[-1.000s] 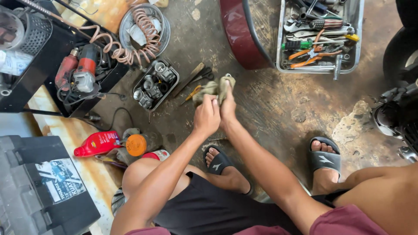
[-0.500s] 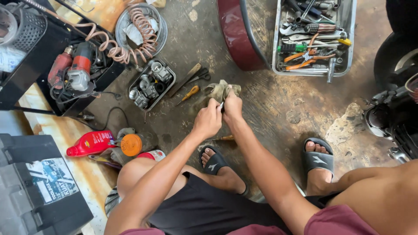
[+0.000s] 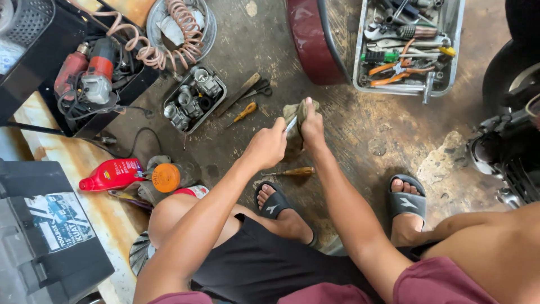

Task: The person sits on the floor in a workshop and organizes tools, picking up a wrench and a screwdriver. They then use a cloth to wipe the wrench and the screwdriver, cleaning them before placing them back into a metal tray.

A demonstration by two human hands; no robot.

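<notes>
Stained concrete floor (image 3: pixel 349 129), cluttered. At left, a red bottle (image 3: pixel 111 174) lies beside an orange-capped can (image 3: pixel 165 177); a small tray of metal parts (image 3: pixel 194 98) sits further up. At centre, left hand (image 3: pixel 265 147) is closed around a slim metal piece (image 3: pixel 290 125), while right hand (image 3: pixel 311 127) grips a dirty rag (image 3: pixel 295 114) wrapped over its end. Risk: the piece slipping from the rag, dropping near the screwdriver (image 3: pixel 292 171) and sandalled foot (image 3: pixel 277 204). Tool tray (image 3: pixel 406 45) upper right.
</notes>
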